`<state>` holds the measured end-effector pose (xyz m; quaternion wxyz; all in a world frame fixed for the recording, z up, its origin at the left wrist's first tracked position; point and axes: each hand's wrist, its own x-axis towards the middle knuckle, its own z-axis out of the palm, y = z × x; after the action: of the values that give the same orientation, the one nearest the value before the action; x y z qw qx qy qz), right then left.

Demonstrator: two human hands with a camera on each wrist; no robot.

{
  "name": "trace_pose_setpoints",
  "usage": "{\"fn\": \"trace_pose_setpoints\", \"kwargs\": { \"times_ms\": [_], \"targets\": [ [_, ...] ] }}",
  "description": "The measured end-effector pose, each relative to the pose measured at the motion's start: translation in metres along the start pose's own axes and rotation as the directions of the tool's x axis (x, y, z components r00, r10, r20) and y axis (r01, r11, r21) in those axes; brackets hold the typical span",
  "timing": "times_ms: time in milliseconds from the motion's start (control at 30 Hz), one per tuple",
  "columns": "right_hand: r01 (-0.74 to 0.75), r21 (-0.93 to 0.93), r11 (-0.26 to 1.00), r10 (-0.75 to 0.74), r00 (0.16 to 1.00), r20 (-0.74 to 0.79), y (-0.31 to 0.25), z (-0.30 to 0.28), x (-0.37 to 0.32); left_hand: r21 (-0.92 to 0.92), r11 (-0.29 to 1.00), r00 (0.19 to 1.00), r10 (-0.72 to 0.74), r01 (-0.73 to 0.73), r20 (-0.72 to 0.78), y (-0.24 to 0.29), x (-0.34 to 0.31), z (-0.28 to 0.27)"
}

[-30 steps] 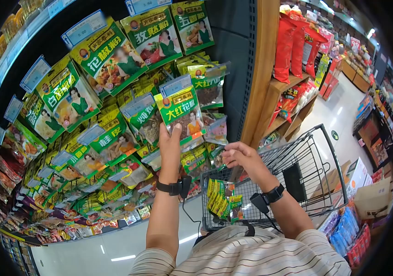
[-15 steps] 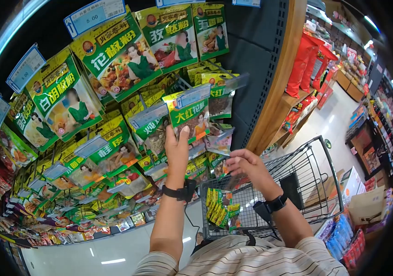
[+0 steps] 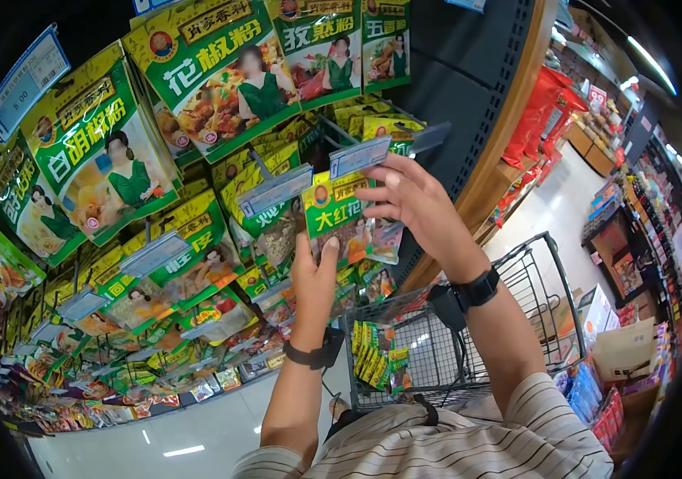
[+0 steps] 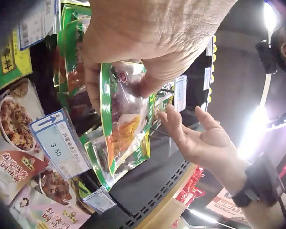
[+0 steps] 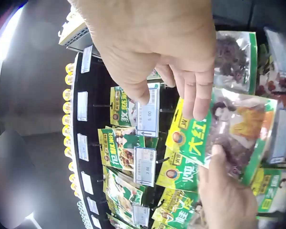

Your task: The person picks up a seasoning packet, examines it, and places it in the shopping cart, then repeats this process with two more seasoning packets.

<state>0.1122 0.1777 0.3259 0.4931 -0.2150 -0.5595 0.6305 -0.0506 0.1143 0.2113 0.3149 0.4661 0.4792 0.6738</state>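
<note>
My left hand pinches the lower part of a yellow-and-green spice packet, its thumb across the front. Dark contents show through the packet's clear window in the right wrist view. Over the packet's top stands a clear price-tag holder on a hook. My right hand is raised beside that holder, fingers loosely extended in front of the packet's upper right. In the right wrist view its thumb lies at the edge of a price tag. Similar packets hang alongside.
Rows of hanging spice packets fill the rack to the left and above. A wooden upright edges the rack at right, with red bags beyond. Below stands a wire shopping cart holding several packets.
My right hand has risen from beside the cart to the packet's top by the tag holder. My left hand keeps its grip on the packet. The view has moved closer to the rack.
</note>
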Motion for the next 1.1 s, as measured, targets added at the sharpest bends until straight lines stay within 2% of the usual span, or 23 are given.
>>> {"fn": "trace_pose_setpoints", "kwargs": {
  "times_ms": [100,200,300,333,467,800,900,1000,1100],
  "targets": [
    [-0.016,0.059,0.998,0.015,1.0,0.015,0.0,-0.004,0.011,-0.011,1.0,1.0,-0.005,0.005,0.018,0.0,-0.005,-0.004],
    [-0.031,0.119,0.992,0.03,1.0,0.007,0.0,-0.014,0.015,-0.009,0.998,0.998,0.066,-0.065,0.02,0.008,-0.002,-0.004],
    [0.0,0.174,0.985,-0.006,0.999,0.032,-0.009,-0.01,0.012,-0.042,0.998,0.998,0.047,-0.045,0.048,0.011,0.002,-0.004],
    [-0.011,0.151,0.988,0.007,1.0,0.025,-0.012,-0.01,0.013,-0.014,0.995,0.994,0.103,-0.103,0.029,0.011,0.004,-0.003],
    [0.071,0.088,0.994,-0.075,0.996,0.041,-0.027,-0.006,0.013,0.033,0.994,0.993,0.107,-0.109,0.043,0.008,0.01,-0.002],
    [0.123,-0.039,0.992,-0.12,0.99,0.071,-0.045,-0.005,0.017,-0.04,0.98,0.98,0.197,-0.196,0.035,0.011,0.017,0.009],
    [0.128,-0.029,0.991,-0.125,0.989,0.075,-0.042,-0.009,0.018,-0.089,0.978,0.981,0.191,-0.188,0.026,0.01,0.023,0.011],
    [0.119,0.015,0.993,-0.119,0.991,0.056,-0.042,-0.008,0.018,0.02,0.971,0.971,0.237,-0.237,0.015,0.013,0.026,0.012],
    [0.118,0.022,0.993,-0.119,0.991,0.061,-0.041,-0.009,0.016,0.049,0.978,0.979,0.202,-0.202,-0.002,0.007,0.031,0.014]
  ]
}}
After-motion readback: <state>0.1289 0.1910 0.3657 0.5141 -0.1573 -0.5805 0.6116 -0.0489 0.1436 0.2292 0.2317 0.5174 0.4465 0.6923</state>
